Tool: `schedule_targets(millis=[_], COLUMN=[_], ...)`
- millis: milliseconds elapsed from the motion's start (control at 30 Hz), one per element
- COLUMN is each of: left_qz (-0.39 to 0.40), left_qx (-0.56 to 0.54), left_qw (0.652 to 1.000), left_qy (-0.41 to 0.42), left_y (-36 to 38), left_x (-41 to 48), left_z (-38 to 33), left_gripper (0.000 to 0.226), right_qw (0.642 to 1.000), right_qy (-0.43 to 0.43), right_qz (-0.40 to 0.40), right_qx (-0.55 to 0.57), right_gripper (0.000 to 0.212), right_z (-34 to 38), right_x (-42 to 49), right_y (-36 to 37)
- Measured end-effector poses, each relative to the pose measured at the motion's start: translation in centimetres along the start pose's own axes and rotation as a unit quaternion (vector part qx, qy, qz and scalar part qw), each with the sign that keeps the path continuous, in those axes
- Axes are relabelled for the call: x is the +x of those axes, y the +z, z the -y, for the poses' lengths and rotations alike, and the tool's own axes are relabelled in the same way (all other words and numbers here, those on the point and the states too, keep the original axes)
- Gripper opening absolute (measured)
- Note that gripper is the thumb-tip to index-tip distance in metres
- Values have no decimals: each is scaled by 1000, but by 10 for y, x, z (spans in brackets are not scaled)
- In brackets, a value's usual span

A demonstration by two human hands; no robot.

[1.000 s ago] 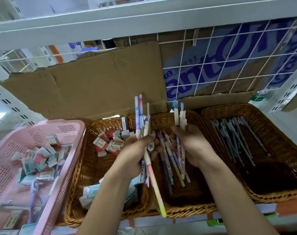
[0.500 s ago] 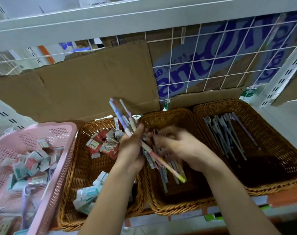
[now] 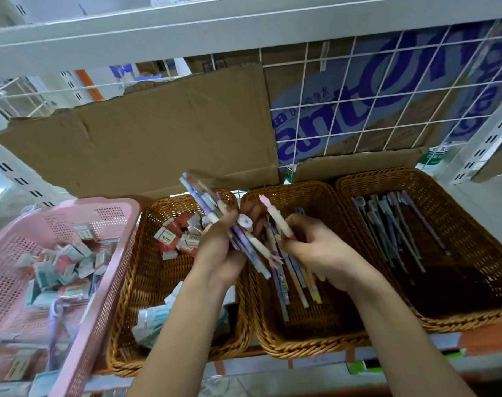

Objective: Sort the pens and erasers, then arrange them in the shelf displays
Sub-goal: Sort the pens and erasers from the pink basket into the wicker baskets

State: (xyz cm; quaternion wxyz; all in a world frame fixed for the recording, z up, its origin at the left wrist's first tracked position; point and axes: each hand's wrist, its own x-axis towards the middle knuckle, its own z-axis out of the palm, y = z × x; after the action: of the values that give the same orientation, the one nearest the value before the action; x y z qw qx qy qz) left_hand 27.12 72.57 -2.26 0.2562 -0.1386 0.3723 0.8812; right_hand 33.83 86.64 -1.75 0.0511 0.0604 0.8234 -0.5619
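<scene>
While the left hand [image 3: 218, 253] grips a fanned bundle of pastel pens [image 3: 206, 202] above the rim shared by 2 wicker baskets, the right hand [image 3: 318, 250] pinches 1 cream pen [image 3: 278, 222] over the middle wicker basket [image 3: 301, 346]. Recommended: draw it clear lengthwise and lay it parallel to the loose pens [image 3: 295, 282] below. Boxed erasers [image 3: 175, 236] occupy the left wicker basket [image 3: 129, 310]. The bundle crowds the right hand's path.

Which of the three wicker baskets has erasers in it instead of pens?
The leftmost wicker basket, beside the pink crate: it holds boxed erasers, while the middle basket and right basket hold pens.
</scene>
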Motion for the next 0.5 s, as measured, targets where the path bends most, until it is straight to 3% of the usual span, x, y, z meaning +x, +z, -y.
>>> schedule_targets(millis=[200, 333, 500], left_qz=[73, 72, 31], left_qx=[-4, -51, -37], left_qw=[997, 996, 999], left_qy=[0, 4, 7], left_y=[0, -1, -1], left_x=[-3, -1, 5], left_z=[-2, -3, -3], left_gripper=[27, 23, 25], right_qw=[993, 984, 972], right_qy=[-33, -41, -95], right_qz=[62, 89, 44], right_qx=[94, 149, 210], right_gripper=[23, 39, 25], right_z=[-2, -6, -4], right_x=[-4, -6, -4], right_y=[5, 3, 9])
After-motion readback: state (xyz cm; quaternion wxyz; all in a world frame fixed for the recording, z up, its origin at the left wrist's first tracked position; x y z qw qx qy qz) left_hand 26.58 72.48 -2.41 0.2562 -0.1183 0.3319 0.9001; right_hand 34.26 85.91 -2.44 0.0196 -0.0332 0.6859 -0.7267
